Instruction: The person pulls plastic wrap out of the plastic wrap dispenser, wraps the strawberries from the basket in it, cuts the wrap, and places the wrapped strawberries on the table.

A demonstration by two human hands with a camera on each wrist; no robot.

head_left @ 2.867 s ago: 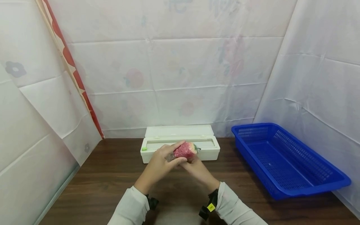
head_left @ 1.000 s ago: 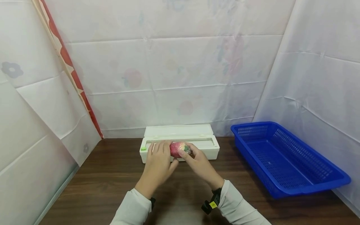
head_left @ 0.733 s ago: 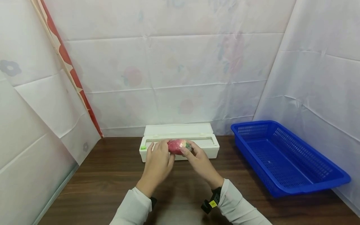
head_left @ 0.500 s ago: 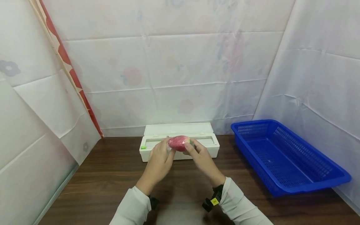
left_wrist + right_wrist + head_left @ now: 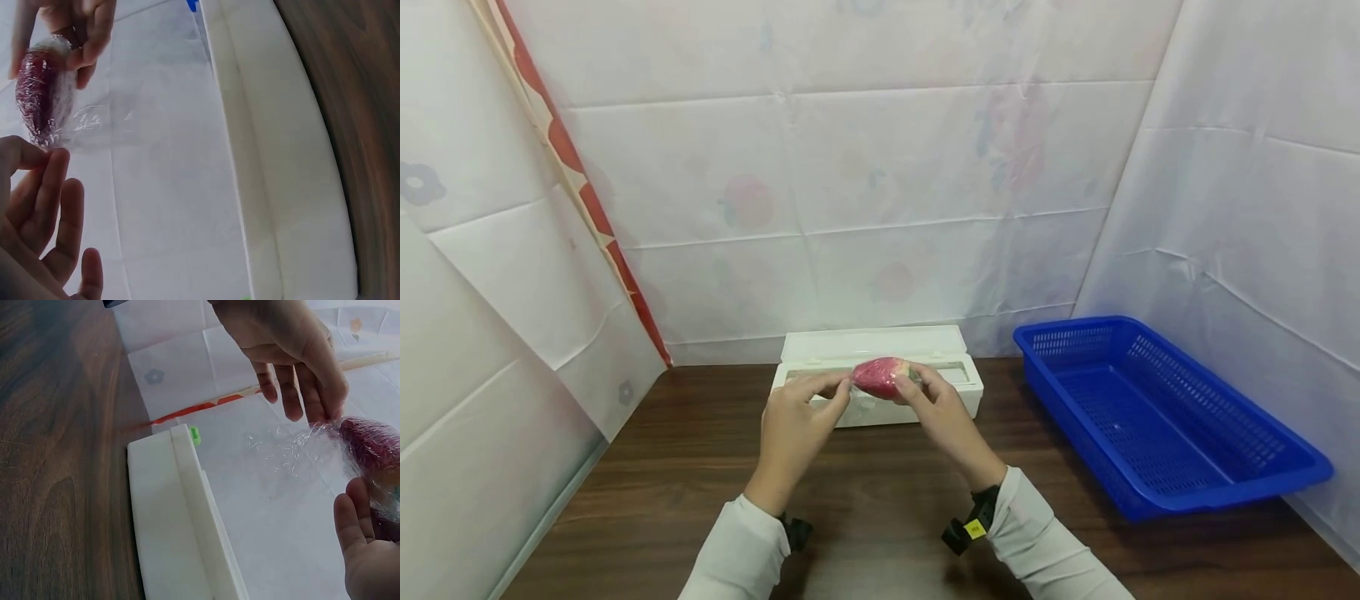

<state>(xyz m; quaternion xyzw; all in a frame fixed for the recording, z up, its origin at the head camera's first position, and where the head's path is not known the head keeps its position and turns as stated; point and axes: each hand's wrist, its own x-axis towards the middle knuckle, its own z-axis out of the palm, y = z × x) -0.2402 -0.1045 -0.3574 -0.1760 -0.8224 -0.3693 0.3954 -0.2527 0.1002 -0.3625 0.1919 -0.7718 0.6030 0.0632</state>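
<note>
A red, fruit-like oval thing (image 5: 877, 377), pale yellow and green at one end, is wrapped in cling film and held above the table. My left hand (image 5: 793, 425) pinches the film at its pointed left end between thumb and index finger, the other fingers loosely bent. The right hand (image 5: 953, 427) grips the yellow-green end with thumb and fingers. In the left wrist view, a loose flap of cling film (image 5: 103, 122) sticks out from the wrapped thing. Behind the hands is a long white cling film dispenser (image 5: 880, 340), its lid raised.
A blue plastic basket (image 5: 1217, 502) with slotted walls stands at the right. The dispenser bears a small green slider (image 5: 195, 436). Everything stands on a dark wooden table (image 5: 655, 500), with white printed sheeting (image 5: 880, 167) hung behind and at both sides.
The left hand has moved from around the wrapped thing to its pointed end, drawing back left and now pinching the film. The wrapped thing has risen slightly; the right hand keeps its grip.
</note>
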